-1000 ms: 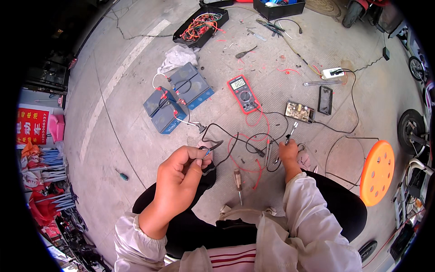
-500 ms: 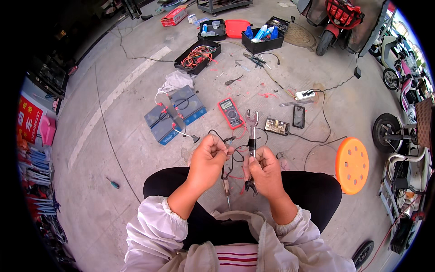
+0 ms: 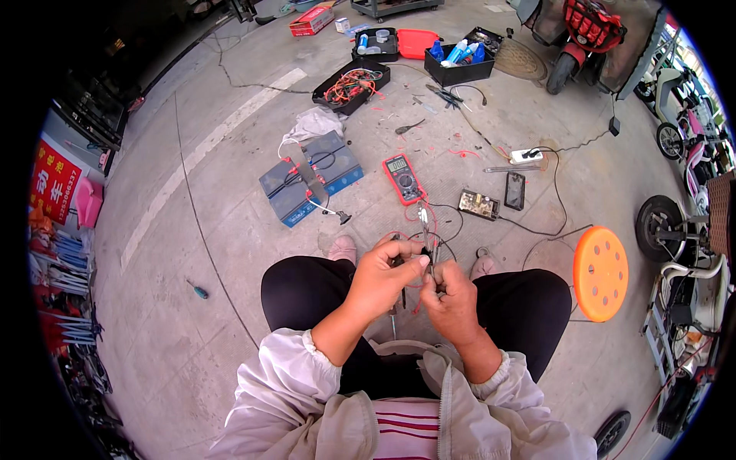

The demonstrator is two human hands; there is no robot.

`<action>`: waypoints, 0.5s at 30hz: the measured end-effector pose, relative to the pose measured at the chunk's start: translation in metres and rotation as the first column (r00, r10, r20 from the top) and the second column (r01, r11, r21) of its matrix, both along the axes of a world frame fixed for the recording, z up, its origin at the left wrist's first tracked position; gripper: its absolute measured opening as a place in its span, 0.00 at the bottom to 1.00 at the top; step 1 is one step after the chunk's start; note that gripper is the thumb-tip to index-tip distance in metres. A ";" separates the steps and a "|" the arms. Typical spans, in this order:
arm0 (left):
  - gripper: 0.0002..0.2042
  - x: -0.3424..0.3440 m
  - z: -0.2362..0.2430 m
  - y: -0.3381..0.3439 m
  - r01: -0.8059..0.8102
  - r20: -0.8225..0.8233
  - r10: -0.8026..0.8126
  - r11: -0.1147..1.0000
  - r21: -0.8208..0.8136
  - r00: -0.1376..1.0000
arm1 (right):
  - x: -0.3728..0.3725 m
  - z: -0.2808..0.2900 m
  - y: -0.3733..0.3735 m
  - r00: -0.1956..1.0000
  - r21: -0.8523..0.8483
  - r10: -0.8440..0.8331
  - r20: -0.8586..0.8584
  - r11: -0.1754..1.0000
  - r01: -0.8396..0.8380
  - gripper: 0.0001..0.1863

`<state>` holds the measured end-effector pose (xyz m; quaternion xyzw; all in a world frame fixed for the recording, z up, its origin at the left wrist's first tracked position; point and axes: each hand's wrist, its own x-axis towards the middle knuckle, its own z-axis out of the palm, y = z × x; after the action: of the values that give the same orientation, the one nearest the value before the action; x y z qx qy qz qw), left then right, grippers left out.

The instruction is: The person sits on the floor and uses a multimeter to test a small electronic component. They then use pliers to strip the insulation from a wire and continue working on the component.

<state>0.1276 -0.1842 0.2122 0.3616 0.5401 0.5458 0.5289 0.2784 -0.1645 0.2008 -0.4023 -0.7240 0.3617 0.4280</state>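
Note:
My right hand (image 3: pixel 452 303) is closed around the handle of a metal open-ended wrench (image 3: pixel 424 218), which points away from me and shows nearly edge-on. Thumb and fingers of my left hand (image 3: pixel 377 277) pinch at a black band (image 3: pixel 426 251) wrapped round the wrench's shank. Both hands meet above the floor between my knees. Below them a screwdriver (image 3: pixel 394 326) shows in part; my fingers hide the wrench's lower end. Just beyond lies a red multimeter (image 3: pixel 409 188) with its leads, beside an opened case with a circuit board (image 3: pixel 479 205).
Two blue-grey batteries (image 3: pixel 346 169) joined by wires lie left of the multimeter. Farther off are a black tray of wires (image 3: pixel 331 98), a bin of bottles (image 3: pixel 460 74) and a white power strip (image 3: pixel 527 156). An orange stool (image 3: pixel 601 274) stands at my right.
My left hand has moved right from a black cable to the band on the wrench. The wrench has turned from face-on to nearly edge-on.

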 end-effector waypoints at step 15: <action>0.02 -0.004 0.002 0.002 -0.095 -0.074 0.087 0.990 -0.106 0.993 | -0.002 0.000 0.002 0.941 -0.553 -0.013 -0.338 0.812 -0.188 0.09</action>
<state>0.1237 -0.1818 0.2142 0.3257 0.6031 0.5261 0.5034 0.2767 -0.1621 0.2003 -0.4132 -0.5171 0.6448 0.3822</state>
